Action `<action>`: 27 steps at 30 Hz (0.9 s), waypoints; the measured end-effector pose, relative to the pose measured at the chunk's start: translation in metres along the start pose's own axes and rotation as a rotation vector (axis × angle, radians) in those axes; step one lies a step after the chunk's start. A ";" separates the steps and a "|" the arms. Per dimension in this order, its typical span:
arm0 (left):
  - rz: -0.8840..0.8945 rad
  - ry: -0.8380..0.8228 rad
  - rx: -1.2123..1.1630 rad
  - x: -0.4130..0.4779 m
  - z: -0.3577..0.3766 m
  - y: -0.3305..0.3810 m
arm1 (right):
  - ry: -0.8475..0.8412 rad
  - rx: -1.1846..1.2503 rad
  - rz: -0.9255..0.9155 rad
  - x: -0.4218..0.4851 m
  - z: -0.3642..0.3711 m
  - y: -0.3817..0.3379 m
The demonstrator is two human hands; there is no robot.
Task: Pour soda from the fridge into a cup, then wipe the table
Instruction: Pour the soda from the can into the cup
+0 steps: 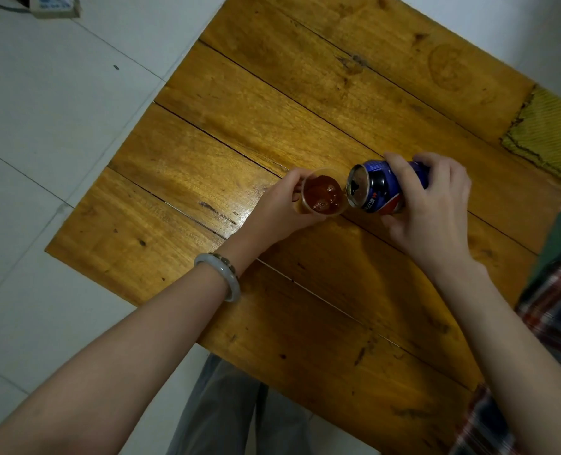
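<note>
A clear plastic cup (pixel 322 194) stands on the wooden table (pixel 272 103), partly filled with brown fizzy soda. My left hand (pixel 280 208) wraps around the cup's left side. My right hand (pixel 433 205) grips a blue soda can (pixel 375 187), tipped on its side with its open top facing the cup. The can's mouth sits right at the cup's rim, and a thin stream of soda runs from it into the cup.
A yellow-green cloth (pixel 548 133) lies on the table's far right corner. White floor tiles (pixel 59 126) surround the table on the left. A white device (pixel 54 4) sits on the floor at top left. A plaid garment (pixel 554 307) shows at the right edge.
</note>
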State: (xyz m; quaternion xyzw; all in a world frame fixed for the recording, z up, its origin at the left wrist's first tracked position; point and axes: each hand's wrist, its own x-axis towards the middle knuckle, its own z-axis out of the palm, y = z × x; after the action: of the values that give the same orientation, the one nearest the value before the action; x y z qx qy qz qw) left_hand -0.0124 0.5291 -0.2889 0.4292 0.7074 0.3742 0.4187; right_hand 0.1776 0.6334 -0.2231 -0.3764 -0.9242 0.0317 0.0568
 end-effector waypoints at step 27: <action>0.020 0.011 0.024 0.000 0.000 -0.001 | 0.008 0.439 0.243 -0.008 0.015 -0.001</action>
State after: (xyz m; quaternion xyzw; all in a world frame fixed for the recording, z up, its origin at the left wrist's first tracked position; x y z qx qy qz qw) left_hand -0.0129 0.5288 -0.2891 0.4390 0.7099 0.3723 0.4058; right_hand 0.1804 0.6271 -0.2389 -0.4636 -0.8428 0.2368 0.1367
